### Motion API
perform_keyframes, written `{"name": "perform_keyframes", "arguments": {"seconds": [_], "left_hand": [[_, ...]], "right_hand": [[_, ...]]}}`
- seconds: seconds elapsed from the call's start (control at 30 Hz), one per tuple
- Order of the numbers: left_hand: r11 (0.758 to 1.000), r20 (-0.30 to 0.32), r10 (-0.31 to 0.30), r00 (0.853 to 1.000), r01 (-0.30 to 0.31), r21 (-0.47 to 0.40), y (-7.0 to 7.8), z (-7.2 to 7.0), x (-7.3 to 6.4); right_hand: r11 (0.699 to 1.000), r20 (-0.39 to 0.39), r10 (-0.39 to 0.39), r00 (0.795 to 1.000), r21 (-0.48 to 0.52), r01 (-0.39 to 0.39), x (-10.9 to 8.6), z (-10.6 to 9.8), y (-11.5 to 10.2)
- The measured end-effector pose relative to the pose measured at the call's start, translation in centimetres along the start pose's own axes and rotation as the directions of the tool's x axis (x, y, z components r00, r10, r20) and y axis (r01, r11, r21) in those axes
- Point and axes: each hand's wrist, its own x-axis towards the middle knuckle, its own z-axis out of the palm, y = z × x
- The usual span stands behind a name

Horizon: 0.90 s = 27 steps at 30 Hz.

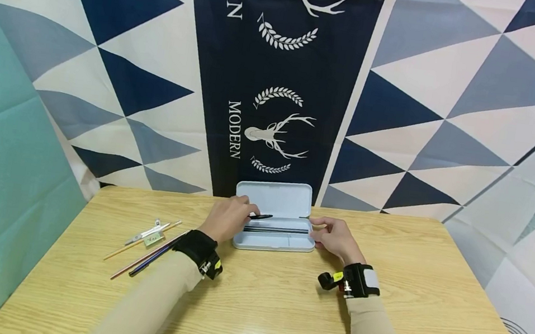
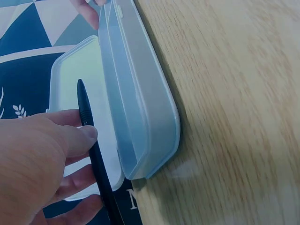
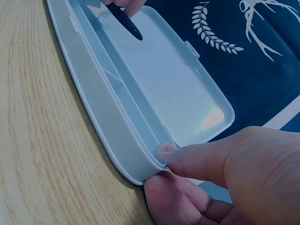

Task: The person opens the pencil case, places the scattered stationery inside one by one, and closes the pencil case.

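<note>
As the left hand [image 2: 42,164] pinches, the pen [image 2: 97,159] lies across its fingertips [image 2: 85,175].

Two hands [image 1: 229,219] [image 1: 337,239] are holding one pen [image 2: 97,159] and one case [image 1: 263,241]; left of the grip, one eraser [image 1: 153,239], one compass [image 1: 149,231], three sticks [image 1: 116,252] [image 1: 140,260] [image 1: 147,262] are lying.

Cloth-screened booth [image 1: 4,126], patterned drapes [image 1: 300,75], wood-grain table [image 1: 275,298]

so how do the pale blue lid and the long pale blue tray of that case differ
The pale blue rounded lid stands open behind; the long pale blue tray sits flat on the wood-grained table. The lid is plain and shallow; the tray is deeper, with dividers. Both have rounded corners.
</note>
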Motion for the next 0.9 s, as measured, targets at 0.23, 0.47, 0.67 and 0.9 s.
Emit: {"name": "perform_keyframes", "arguments": {"seconds": [0.23,0.47,0.67,0.9], "left_hand": [[0.999,0.027,-0.028,0.999,0.027,0.040,1.8,-0.7,0.1],[1.000,0.013,-0.010,1.000,0.010,0.013,2.7,-0.4,0.5],[1.000,-0.006,0.006,1.000,-0.006,0.027,3.6,-0.2,0.9],[1.000,-0.052,0.020,0.998,-0.019,0.015,4.0,0.8,1.5]], "right_hand": [[1.000,0.000,-0.006,1.000,0.016,0.006,-0.1,0.2,0.0],[0.999,0.006,-0.019,1.000,0.030,0.018,-0.4,0.0,-0.1],[0.999,0.007,-0.016,1.000,0.031,0.016,-0.3,0.0,-0.2],[0.999,0.003,-0.014,1.000,0.032,0.013,-0.1,0.0,0.0]]}}
